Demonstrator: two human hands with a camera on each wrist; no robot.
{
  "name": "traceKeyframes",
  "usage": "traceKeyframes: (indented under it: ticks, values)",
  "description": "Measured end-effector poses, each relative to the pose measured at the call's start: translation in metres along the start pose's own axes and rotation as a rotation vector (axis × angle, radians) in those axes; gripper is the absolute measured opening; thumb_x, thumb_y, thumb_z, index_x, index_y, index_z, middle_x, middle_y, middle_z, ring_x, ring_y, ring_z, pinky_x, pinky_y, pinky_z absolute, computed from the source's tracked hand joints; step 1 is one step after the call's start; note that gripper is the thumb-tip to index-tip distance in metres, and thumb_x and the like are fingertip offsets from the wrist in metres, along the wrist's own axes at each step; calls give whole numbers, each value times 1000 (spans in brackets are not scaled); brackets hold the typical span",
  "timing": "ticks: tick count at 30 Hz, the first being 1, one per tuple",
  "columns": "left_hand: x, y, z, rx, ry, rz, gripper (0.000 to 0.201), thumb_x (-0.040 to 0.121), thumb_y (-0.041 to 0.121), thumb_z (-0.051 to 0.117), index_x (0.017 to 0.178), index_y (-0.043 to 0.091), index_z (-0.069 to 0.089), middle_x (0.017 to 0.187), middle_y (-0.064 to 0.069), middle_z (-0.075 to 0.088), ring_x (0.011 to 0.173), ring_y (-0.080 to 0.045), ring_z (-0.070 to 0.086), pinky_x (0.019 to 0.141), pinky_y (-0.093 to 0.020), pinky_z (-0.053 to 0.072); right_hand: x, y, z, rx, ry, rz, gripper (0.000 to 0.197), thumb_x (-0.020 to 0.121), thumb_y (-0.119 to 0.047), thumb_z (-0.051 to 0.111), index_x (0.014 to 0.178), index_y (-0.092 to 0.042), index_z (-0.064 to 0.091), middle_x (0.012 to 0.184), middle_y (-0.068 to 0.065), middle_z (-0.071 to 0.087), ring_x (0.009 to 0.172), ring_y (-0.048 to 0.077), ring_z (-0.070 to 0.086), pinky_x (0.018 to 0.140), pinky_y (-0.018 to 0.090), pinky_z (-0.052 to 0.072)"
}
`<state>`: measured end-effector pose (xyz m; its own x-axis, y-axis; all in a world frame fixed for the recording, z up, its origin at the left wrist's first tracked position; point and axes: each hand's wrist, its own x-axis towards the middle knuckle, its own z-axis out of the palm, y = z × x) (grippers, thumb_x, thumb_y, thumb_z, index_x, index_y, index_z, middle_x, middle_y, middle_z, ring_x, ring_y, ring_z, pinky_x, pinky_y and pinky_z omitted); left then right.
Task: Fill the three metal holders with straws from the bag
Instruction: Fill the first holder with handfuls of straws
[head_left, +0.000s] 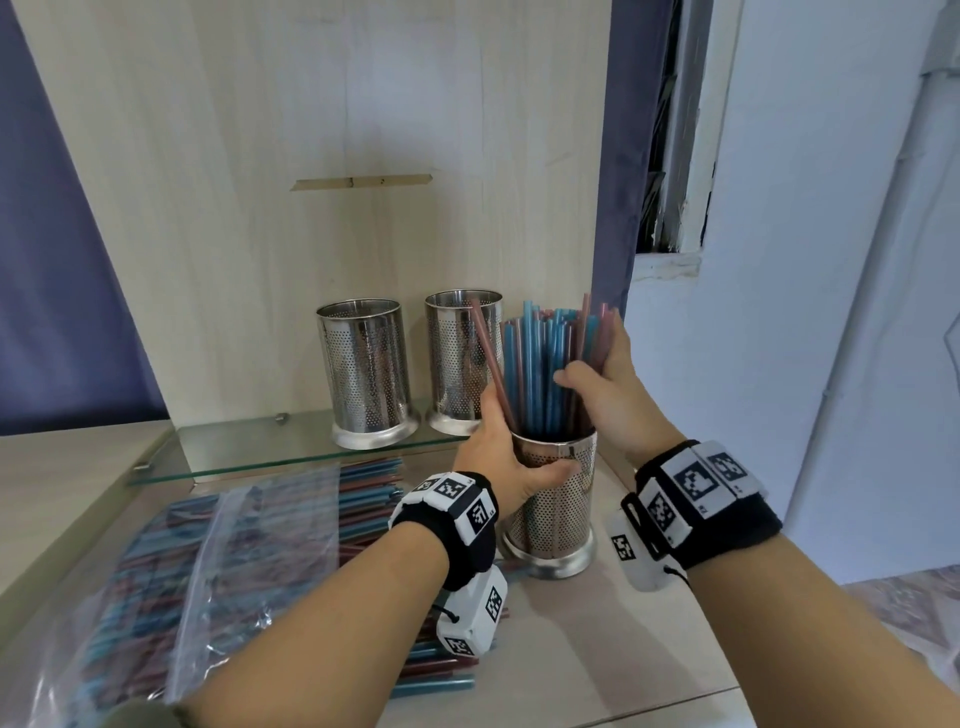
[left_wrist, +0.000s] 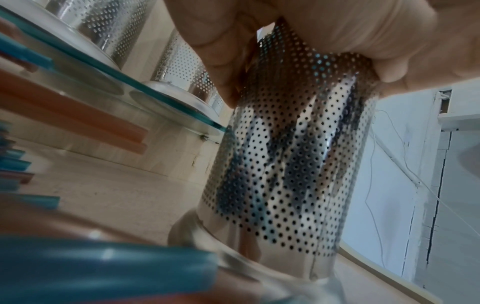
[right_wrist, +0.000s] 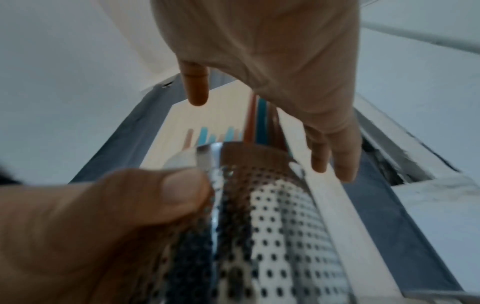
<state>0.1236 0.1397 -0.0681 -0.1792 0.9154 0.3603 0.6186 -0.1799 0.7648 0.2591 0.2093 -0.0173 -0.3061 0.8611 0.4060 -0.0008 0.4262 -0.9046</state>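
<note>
Straws (head_left: 543, 374) stand bunched in the near holder (head_left: 553, 512) at five o'clock on the wooden counter (head_left: 597, 639); left hand (head_left: 501, 452) curls round its rim; right hand (head_left: 605, 382), fingers loosely bent, gathers their tops; bag (head_left: 208, 561) lies at eight o'clock; two other holders (head_left: 366, 371) stand at twelve o'clock.

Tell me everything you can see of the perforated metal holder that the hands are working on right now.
The shiny perforated metal holder is an upright cylinder with a solid rim and a flared plain base, standing on the pale wooden counter in front of the glass shelf. It is packed with blue and reddish plastic straws standing well above its rim. The left hand grips its upper wall, thumb across the front; the right hand holds the straws above.
</note>
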Motion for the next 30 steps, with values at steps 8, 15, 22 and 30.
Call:
traceKeyframes:
  ticks: [8,15,22,30]
  values:
    - [1,-1,2,-27,-40,-56,128,56,54,82,143,49,-11,130,7,56,114,-14,59,98,-41,50,-13,-19,37,-326,207,-56,139,60,-51,86,153,-29,-15,145,5,41,127,17,47,105,33,39]
    - [-1,1,-1,-64,-46,10,133,63,48,83,146,44,-21,148,4,42,128,-10,48,109,-38,41,2,11,-1,-270,38,23,68,68,-68,72,127,-44,49,111,-15,69,102,9,68,94,40,55]
    - [1,1,-2,-60,-53,30,131,63,48,83,147,43,-17,152,7,34,134,-10,40,112,-41,38,-16,10,-10,-228,-121,-76,52,71,-67,73,114,-64,45,112,-19,69,106,0,66,94,33,54]
    - [2,2,-1,-53,-35,8,131,63,46,85,148,42,-14,151,7,36,136,-11,38,114,-42,35,-27,10,-9,-216,167,-117,52,95,-33,61,143,-30,43,115,-9,64,92,-6,61,81,18,54]
